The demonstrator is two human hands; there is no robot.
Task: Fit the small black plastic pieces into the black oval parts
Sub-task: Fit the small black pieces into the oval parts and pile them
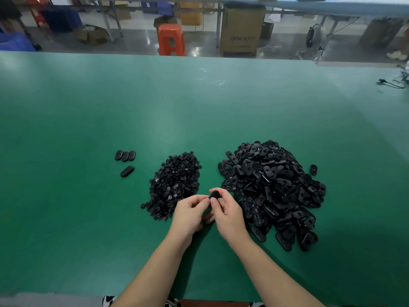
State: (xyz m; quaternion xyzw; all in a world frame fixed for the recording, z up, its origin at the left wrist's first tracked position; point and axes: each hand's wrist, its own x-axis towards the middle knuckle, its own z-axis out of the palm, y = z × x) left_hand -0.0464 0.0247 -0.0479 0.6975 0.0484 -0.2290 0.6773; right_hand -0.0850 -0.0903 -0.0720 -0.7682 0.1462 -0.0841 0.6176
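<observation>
A heap of small black plastic pieces (pixel 174 180) lies on the green table (pixel 199 111) left of centre. A larger heap of black oval parts (pixel 272 189) lies to its right. Between the heaps, near the front, my right hand (pixel 228 216) and my left hand (pixel 190 214) meet and together pinch one black oval part (pixel 215 194) at the fingertips. Whether a small piece sits in it is hidden by my fingers. Several oval parts (pixel 125 156) lie apart at the left, one more (pixel 127 171) just in front of them.
One stray oval part (pixel 313 169) sits right of the big heap. A black cable (pixel 389 83) lies at the table's far right edge. Beyond the far edge stand an orange stool (pixel 171 39) and a cardboard box (pixel 241 29).
</observation>
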